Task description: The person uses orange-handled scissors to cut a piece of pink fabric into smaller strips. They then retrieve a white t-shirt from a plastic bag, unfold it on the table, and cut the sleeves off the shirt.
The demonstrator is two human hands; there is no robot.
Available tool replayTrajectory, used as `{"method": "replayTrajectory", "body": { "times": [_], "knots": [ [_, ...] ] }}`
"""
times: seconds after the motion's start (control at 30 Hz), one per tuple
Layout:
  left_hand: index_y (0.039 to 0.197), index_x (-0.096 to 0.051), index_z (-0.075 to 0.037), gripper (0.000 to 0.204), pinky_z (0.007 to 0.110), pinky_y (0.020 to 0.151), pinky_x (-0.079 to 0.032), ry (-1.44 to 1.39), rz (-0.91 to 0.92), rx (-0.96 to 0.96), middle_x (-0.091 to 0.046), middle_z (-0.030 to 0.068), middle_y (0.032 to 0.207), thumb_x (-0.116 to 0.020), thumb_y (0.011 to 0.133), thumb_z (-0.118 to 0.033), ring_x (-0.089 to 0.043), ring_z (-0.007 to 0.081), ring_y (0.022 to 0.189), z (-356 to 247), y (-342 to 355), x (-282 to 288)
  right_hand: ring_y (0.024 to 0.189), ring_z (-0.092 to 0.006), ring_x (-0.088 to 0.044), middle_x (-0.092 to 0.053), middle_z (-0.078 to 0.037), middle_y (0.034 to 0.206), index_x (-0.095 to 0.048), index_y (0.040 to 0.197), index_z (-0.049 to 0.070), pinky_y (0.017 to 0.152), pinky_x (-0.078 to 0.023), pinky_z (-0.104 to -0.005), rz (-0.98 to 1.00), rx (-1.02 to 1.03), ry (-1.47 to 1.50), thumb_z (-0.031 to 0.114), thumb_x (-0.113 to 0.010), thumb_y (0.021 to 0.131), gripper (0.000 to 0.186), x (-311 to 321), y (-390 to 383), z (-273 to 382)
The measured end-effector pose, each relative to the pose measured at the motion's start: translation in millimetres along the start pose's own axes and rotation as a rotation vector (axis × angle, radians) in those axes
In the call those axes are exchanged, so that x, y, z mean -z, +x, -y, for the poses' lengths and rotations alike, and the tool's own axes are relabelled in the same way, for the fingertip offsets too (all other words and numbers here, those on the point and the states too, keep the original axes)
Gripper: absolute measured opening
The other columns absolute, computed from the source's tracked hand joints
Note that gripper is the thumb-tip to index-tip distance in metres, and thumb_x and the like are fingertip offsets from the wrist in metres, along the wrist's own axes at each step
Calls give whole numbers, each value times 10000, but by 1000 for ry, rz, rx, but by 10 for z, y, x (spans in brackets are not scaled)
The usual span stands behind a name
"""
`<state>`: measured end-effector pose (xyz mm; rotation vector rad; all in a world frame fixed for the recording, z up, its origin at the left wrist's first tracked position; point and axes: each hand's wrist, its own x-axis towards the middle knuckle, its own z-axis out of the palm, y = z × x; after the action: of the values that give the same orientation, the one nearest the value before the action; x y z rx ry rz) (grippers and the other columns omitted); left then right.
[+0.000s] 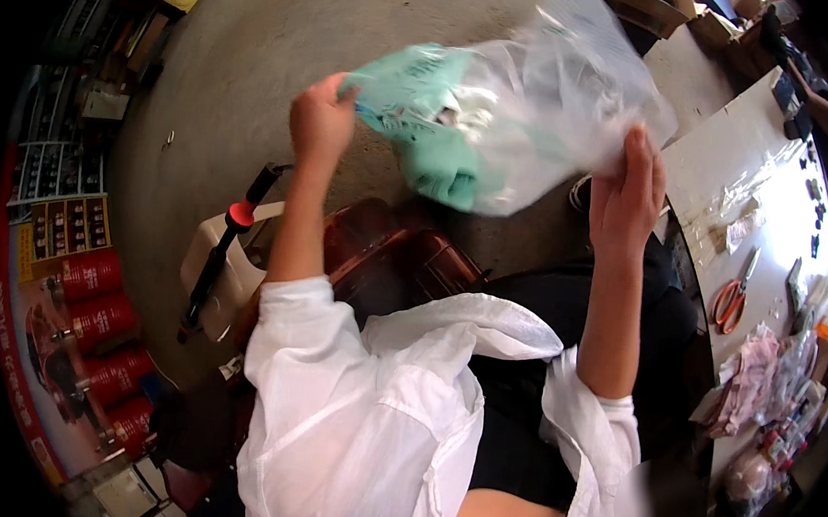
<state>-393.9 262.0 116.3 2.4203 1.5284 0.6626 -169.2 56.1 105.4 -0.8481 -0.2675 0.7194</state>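
Note:
In front of me a clear plastic bag (557, 97) spreads out in the air, blurred by motion. At its left side is a thin green plastic bag (410, 83), bunched up, with something white (475, 111) showing beside it. My left hand (323, 125) is closed on the left end of the green bag. On the right, my right hand (629, 191) has its fingers nearly straight and close together at the clear bag's edge, gripping the film; its thumb is mostly hidden. Whether the green bag lies inside the clear one is hard to make out.
A white table (769, 195) on the right bears orange-handled scissors (732, 297), a pink cloth (751, 374) and small dark parts. At left stand a beige stool (210, 256), a black-and-red tool (236, 229) and a poster (78, 333). A reddish-brown seat (404, 258) is below the bags.

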Motion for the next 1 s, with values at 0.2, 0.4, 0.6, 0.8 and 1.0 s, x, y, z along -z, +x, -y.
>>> {"method": "replayTrajectory", "body": {
  "times": [0.2, 0.4, 0.6, 0.8, 1.0],
  "knots": [
    [976, -674, -43, 192, 398, 678, -497, 15, -165, 128, -651, 185, 812, -620, 812, -127, -639, 356, 745, 1063, -278, 285, 803, -213, -579, -594, -98, 883, -582, 991, -25, 725, -461, -301, 762, 176, -473, 10, -557, 837, 159, -529, -114, -69],
    [1201, -543, -59, 444, 405, 910, -446, 240, -212, -58, -576, 160, 1172, -608, 762, -40, -557, 329, 1058, 898, -552, 195, 693, -196, -536, -563, -110, 774, -566, 839, -28, 659, -430, -276, 717, -20, -700, -22, -546, 802, 42, -413, -275, -247],
    [816, -621, -50, 89, 377, 765, -512, -291, 1, -942, -645, 98, 858, -641, 755, -112, -624, 278, 878, -28, -414, -237, 723, -40, -469, -548, 19, 787, -603, 961, -42, 647, -378, -197, 412, -75, -490, 56, -514, 932, 135, -119, -192, -262],
    [728, -552, -69, 243, 425, 557, -492, -34, 702, -721, -580, 132, 589, -564, 872, -265, -620, 315, 592, -128, -533, -505, 621, -13, -397, -517, 42, 731, -589, 1078, -86, 554, -264, -162, 80, 48, -444, 139, -538, 927, 276, 247, -214, -226],
    [818, -533, -56, 204, 439, 581, -500, 131, 957, -620, -591, 134, 631, -553, 884, -248, -627, 334, 644, -166, -622, -479, 808, -133, -535, -590, -72, 906, -574, 1122, -89, 746, -384, -258, 149, -66, -254, 152, -548, 899, 329, 563, -604, -255]
  ]
}}
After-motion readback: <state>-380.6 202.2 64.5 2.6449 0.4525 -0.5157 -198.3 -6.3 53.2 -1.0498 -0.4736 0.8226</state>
